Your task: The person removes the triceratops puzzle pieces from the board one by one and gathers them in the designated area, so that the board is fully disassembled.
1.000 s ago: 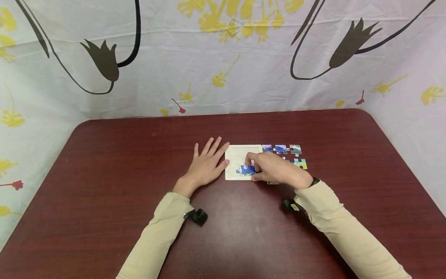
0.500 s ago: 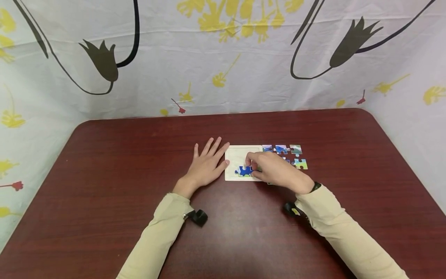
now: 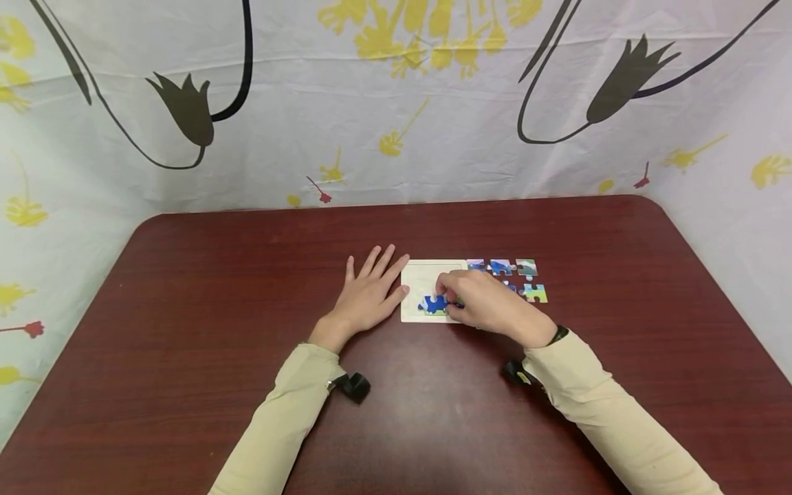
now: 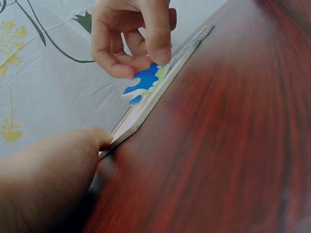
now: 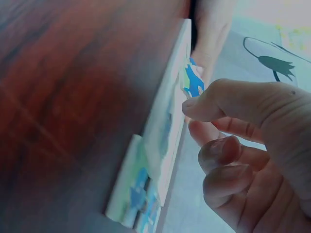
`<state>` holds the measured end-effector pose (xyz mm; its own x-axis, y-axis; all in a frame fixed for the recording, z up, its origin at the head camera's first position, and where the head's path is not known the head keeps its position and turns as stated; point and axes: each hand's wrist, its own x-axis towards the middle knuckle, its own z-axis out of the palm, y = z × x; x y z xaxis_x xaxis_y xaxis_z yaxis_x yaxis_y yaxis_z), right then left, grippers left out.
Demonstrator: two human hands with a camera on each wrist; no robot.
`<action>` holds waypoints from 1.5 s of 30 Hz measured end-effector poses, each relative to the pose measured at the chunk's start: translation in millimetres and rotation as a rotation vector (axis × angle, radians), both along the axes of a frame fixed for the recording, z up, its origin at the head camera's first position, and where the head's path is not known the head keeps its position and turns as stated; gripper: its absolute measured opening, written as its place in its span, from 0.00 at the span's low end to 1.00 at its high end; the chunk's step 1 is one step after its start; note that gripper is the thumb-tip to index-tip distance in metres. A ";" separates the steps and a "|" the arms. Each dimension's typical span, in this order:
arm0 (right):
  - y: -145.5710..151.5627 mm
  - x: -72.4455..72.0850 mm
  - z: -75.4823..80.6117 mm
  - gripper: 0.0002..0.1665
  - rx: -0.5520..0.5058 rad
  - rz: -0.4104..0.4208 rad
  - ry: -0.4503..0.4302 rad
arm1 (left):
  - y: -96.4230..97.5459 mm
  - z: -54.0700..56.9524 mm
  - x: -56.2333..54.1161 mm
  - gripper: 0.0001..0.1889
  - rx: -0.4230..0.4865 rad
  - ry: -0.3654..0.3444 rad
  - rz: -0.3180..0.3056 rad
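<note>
My right hand (image 3: 489, 302) pinches a jigsaw puzzle piece (image 3: 436, 304), blue with green and white, between thumb and fingers. In the left wrist view the puzzle piece (image 4: 146, 82) is tilted, just over a pale shallow puzzle tray (image 3: 421, 275); whether its lower edge touches is unclear. My left hand (image 3: 365, 295) lies on the table with fingers spread, its thumb and index fingertips at the tray's left edge. The left thumb (image 4: 99, 138) also shows at the tray's end in the left wrist view. My right fingers cover part of the piece.
Several loose puzzle pieces (image 3: 535, 293) lie right of the tray, partly hidden behind my right hand. The dark red wooden table (image 3: 396, 426) stretches around them. A patterned cloth (image 3: 396, 103) hangs behind the table's far edge. Both wrists wear black cameras.
The right thumb has drawn slightly up and left, covering more of the held puzzle piece. The piece has shifted a little to the left. The left hand stays in place.
</note>
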<state>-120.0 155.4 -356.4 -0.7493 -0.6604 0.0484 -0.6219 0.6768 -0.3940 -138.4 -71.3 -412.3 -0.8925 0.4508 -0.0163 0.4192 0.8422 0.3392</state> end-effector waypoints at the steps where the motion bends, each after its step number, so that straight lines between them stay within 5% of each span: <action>1: 1.3 0.2 1.1 0.10 0.001 -0.004 0.004 | 0.2 0.0 0.1 0.31 0.001 -0.001 -0.001; 11: 39.9 4.3 17.6 0.10 -0.010 -0.066 0.063 | -0.8 1.1 1.3 0.31 -0.001 0.012 -0.012; 22: 97.2 19.1 25.8 0.11 0.097 -0.183 -0.017 | 0.6 -0.7 0.5 0.31 0.013 0.008 -0.017; 35: 98.4 21.8 16.2 0.09 0.109 -0.166 -0.184 | -0.6 -0.8 0.2 0.31 0.017 0.004 -0.006; 45: 96.6 20.0 10.2 0.08 0.138 -0.161 -0.185 | -1.0 1.2 0.4 0.31 0.017 0.014 -0.011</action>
